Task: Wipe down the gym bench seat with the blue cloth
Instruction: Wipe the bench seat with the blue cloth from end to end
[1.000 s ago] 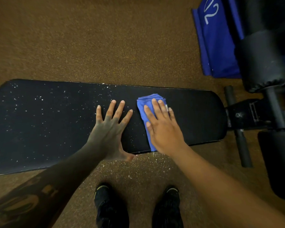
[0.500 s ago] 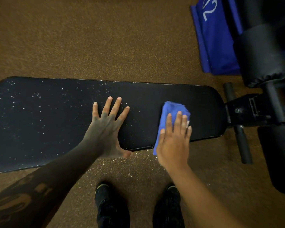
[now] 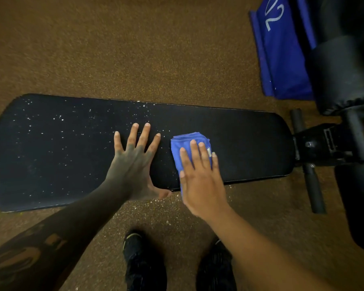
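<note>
A long black bench seat (image 3: 61, 148) runs left to right across the view, its left half dotted with white specks. The folded blue cloth (image 3: 183, 143) lies on the seat right of centre, and my right hand (image 3: 200, 177) presses flat on it, fingers covering its near part. My left hand (image 3: 135, 162) rests flat on the seat just left of the cloth, fingers spread, holding nothing. The seat's right end looks dark and free of specks.
The floor is brown speckled rubber (image 3: 135, 49). The bench's black frame and foot bar (image 3: 311, 177) stick out at the right, with black roller pads (image 3: 343, 76) above. A blue mat with white figures (image 3: 282, 49) lies at top right. My two black shoes (image 3: 145, 263) stand below the seat.
My right hand slid the cloth right toward the seat's end, then back left beside my left hand. The left hand stayed planted on the seat.
</note>
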A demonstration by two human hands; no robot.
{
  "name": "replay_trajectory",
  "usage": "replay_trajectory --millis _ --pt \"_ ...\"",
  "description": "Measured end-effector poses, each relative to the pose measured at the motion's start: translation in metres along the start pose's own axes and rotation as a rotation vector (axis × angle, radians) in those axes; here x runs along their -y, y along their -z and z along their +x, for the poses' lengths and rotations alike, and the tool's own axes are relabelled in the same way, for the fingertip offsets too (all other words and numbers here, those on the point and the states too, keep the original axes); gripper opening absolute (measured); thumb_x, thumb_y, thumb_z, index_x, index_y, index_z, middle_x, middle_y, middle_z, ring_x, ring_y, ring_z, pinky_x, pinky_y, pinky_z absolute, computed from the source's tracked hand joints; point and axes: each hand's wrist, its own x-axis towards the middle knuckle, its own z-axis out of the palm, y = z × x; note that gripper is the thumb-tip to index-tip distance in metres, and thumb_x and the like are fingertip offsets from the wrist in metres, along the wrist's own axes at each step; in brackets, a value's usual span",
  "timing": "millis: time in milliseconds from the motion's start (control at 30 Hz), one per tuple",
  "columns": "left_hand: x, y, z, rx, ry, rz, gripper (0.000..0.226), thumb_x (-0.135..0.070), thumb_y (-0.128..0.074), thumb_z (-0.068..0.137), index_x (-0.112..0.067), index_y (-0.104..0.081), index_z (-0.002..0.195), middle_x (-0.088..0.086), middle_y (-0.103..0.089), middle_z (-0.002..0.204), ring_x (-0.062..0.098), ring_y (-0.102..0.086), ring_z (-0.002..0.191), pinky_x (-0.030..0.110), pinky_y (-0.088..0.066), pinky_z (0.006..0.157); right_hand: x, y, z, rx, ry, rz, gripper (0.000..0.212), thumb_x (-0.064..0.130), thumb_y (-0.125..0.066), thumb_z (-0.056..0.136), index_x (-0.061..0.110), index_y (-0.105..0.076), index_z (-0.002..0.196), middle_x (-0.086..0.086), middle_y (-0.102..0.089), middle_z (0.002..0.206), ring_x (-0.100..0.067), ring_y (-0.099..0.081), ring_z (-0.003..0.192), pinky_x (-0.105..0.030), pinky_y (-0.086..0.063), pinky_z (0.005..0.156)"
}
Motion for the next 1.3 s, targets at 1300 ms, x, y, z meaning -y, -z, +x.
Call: replay_trajectory --millis 1300 --pt "0.021 0.001 -0.015 0.089 0.057 -0.019 0.159 -0.112 -0.021 0.039 -0.009 0.024 0.152 0.017 0.032 0.162 0.040 0.025 0.150 0.072 0.001 0.117 0.044 0.024 0.131 -0.047 0.125 0.024 0.060 0.033 -0.031 0.101 0.015 -0.013 0.156 -0.007 -0.006 0.165 -0.032 -0.001 0.151 -0.057 -0.010 0.119"
